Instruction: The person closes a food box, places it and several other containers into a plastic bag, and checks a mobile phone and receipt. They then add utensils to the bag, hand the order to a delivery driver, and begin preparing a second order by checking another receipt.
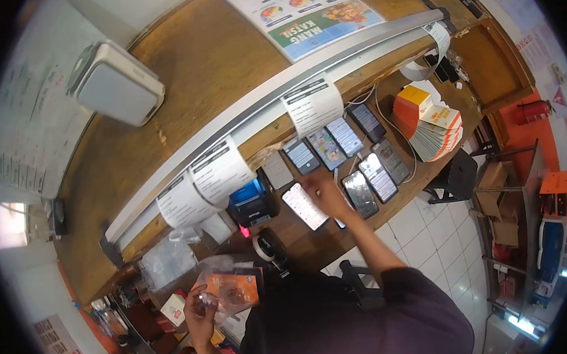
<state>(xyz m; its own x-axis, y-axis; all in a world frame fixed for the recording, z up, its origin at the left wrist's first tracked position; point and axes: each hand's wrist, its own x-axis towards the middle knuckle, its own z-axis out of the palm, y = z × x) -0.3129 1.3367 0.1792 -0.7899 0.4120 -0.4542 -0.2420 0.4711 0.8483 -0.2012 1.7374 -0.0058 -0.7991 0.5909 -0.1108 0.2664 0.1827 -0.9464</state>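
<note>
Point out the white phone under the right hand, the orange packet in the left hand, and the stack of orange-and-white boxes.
White phone (305,205), head view: middle of its lit screen.
Orange packet (235,290), head view: centre of its orange face.
Stack of orange-and-white boxes (429,123), head view: top of the fanned stack.

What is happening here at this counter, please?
A person stands at a wooden counter, seen from above. The right hand reaches out to a row of phones that lie face up with lit screens, and touches near a white phone. The left hand holds a small clear packet beside an orange packet. Printed order slips hang from a metal rail above. A stack of orange and white boxes sits further along.
</note>
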